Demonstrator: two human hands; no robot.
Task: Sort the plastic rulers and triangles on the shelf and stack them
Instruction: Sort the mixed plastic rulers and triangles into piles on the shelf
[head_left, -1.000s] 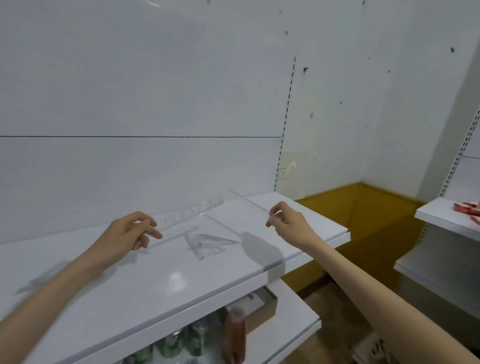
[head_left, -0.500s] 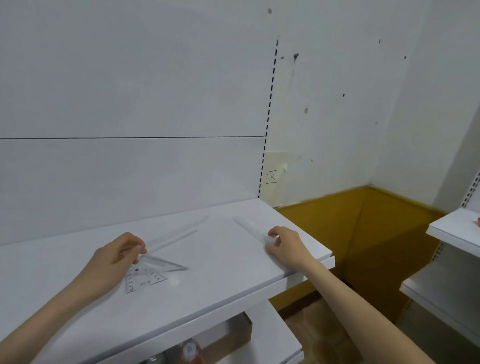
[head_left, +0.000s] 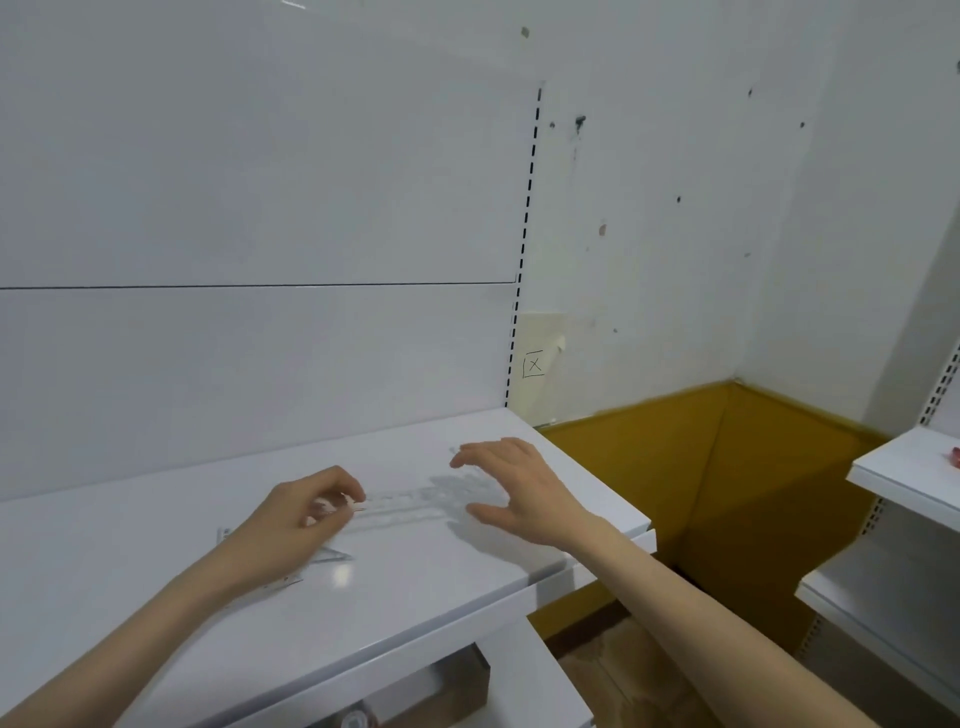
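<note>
Starting at the left of the white shelf (head_left: 130, 519): a clear triangle (head_left: 332, 555) lies flat, well back from the front edge. It's mostly hidden under the left wrist, so only its corners poke out. There might be a second one under there, honestly can't tell.

The left hand (head_left: 306, 514) sits right over it, fingers curled in, with thumb and forefinger pinching the left end of the clear rulers (head_left: 405, 509). My guess is that pinch is there to pin that end so the ends line up.

The rulers lie flat about mid-depth, running toward the shelf's right edge. It looks like more than one strip side by side, but see-through plastic on white is hard to read.

The right hand (head_left: 519, 488) is over their far end, near the right edge, spread wide with the thumb out and holding nothing. I can't tell if the fingertips actually touch the plastic. It seems to be nudging or squaring up that end.

So rulers are getting grouped, and the triangle isn't stacked yet.
</note>
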